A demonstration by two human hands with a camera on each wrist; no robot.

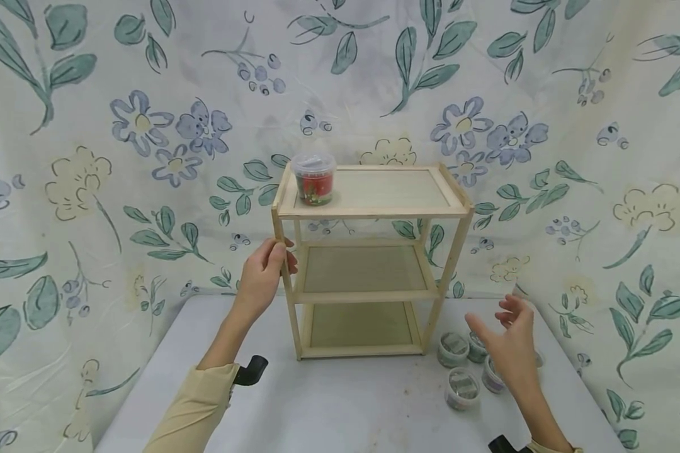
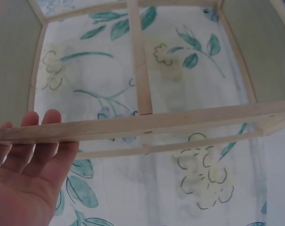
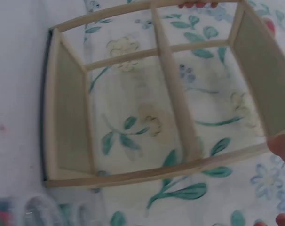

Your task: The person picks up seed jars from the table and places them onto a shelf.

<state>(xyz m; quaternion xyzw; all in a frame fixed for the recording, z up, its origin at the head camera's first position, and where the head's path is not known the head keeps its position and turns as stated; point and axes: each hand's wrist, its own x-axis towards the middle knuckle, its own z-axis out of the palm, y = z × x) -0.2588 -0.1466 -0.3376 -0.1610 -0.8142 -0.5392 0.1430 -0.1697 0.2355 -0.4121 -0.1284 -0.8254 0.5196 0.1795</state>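
A three-tier wooden shelf [image 1: 396, 189] stands on the table. My left hand [image 1: 263, 270] grips its left front post [image 2: 100, 128], fingers passing behind the wood in the left wrist view. On the top tier, at the left, sits a clear lidded cup [image 1: 315, 185] with red contents. My right hand [image 1: 512, 340] is in the air to the right of the shelf, thumb and fingers spread, holding nothing. Several small lidded cups [image 1: 462, 389] stand below and beside it, some partly hidden by the hand. In the right wrist view the thumb [image 3: 284, 148] shows at the right edge.
The white table [image 1: 340, 409] carries the shelf and the cups at its right side. A floral curtain [image 1: 340, 82] hangs behind and around the table. The shelf's lower panels [image 1: 365, 324] hold nothing visible.
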